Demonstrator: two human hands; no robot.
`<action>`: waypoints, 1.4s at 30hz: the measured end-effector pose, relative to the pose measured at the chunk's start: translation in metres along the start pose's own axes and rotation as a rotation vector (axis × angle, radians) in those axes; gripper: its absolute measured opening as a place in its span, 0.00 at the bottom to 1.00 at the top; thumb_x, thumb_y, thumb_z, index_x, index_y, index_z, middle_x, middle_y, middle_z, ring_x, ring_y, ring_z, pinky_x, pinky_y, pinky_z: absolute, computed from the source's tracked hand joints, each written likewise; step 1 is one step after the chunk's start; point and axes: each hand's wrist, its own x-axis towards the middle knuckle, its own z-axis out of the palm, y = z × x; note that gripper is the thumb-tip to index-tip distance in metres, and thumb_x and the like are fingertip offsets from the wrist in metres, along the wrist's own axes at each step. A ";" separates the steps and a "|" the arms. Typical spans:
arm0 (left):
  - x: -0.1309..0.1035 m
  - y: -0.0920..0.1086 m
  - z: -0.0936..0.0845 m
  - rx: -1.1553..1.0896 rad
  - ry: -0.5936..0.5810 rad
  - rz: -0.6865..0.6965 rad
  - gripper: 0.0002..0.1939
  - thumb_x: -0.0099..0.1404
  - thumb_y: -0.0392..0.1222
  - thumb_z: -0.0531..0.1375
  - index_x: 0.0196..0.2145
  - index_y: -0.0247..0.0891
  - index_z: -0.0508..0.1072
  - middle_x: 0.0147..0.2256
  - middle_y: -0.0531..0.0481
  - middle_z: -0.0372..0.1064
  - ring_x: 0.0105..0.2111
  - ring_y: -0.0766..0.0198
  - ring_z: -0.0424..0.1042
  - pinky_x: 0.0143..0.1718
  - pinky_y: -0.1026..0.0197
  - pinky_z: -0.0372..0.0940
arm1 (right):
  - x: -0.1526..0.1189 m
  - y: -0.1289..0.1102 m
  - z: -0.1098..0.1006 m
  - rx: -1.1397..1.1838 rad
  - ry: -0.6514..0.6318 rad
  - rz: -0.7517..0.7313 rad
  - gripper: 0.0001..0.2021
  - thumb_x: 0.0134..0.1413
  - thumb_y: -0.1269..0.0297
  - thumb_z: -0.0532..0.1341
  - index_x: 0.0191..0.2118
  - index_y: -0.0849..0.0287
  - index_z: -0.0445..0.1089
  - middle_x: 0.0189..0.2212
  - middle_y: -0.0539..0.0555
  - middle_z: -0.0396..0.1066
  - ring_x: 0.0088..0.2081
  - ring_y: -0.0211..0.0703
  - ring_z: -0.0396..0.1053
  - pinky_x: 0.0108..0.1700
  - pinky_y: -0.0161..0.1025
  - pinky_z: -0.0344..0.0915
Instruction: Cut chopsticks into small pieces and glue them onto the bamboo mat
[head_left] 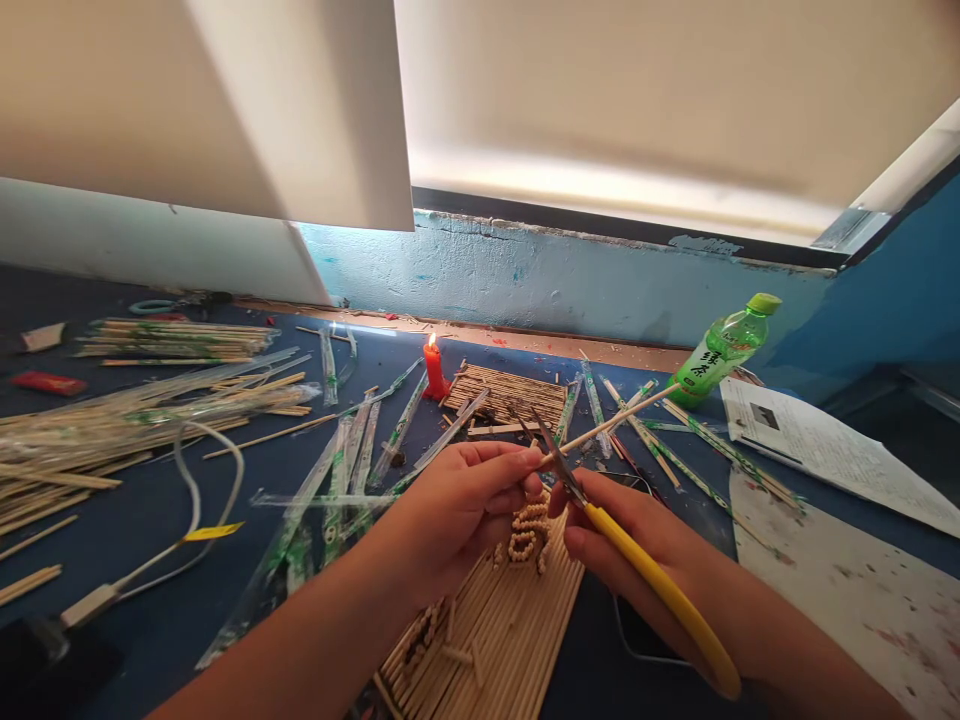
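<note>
My left hand (469, 500) pinches one end of a thin wooden chopstick (619, 421), which slants up to the right. In my right hand (637, 530) are scissors with yellow handles (656, 585). Their blades cross the chopstick close to my left fingertips; I cannot tell whether they bite into it. Below both hands lies a panel of chopsticks (517, 640) set side by side. Small round wooden pieces (523, 540) stand on it in curved rows, partly hidden by my hands. A few short cut sticks (469, 655) rest on its near part.
A lit red candle (435, 375) stands behind my hands, beside a smaller stick panel (517, 390). Torn plastic wrappers (337, 470) and loose chopsticks (255, 335) cover the left side. A white cable (196, 480), green tea bottle (720, 355), printed papers (832, 445) and a dark phone-like slab (649, 650) lie around.
</note>
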 end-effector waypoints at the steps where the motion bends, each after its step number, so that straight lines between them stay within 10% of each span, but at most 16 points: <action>1: 0.000 0.000 0.000 0.005 0.002 -0.003 0.12 0.61 0.42 0.69 0.26 0.31 0.76 0.18 0.58 0.59 0.15 0.80 0.44 0.13 0.75 0.40 | 0.000 0.002 0.001 -0.006 0.016 -0.004 0.10 0.68 0.55 0.55 0.43 0.54 0.68 0.33 0.50 0.71 0.33 0.41 0.66 0.34 0.36 0.64; 31: 0.002 -0.003 0.006 0.140 0.157 0.172 0.10 0.57 0.38 0.72 0.29 0.33 0.74 0.23 0.53 0.72 0.15 0.79 0.55 0.15 0.73 0.46 | 0.005 0.027 0.014 -0.091 0.085 -0.005 0.04 0.65 0.66 0.55 0.36 0.55 0.62 0.28 0.45 0.66 0.27 0.37 0.57 0.31 0.35 0.59; 42: 0.002 0.004 0.003 -0.111 0.074 0.008 0.09 0.65 0.36 0.60 0.28 0.31 0.73 0.26 0.50 0.70 0.14 0.80 0.51 0.12 0.75 0.40 | 0.011 0.022 0.014 -0.121 0.139 -0.048 0.08 0.68 0.60 0.54 0.36 0.54 0.62 0.29 0.45 0.67 0.28 0.37 0.59 0.30 0.34 0.59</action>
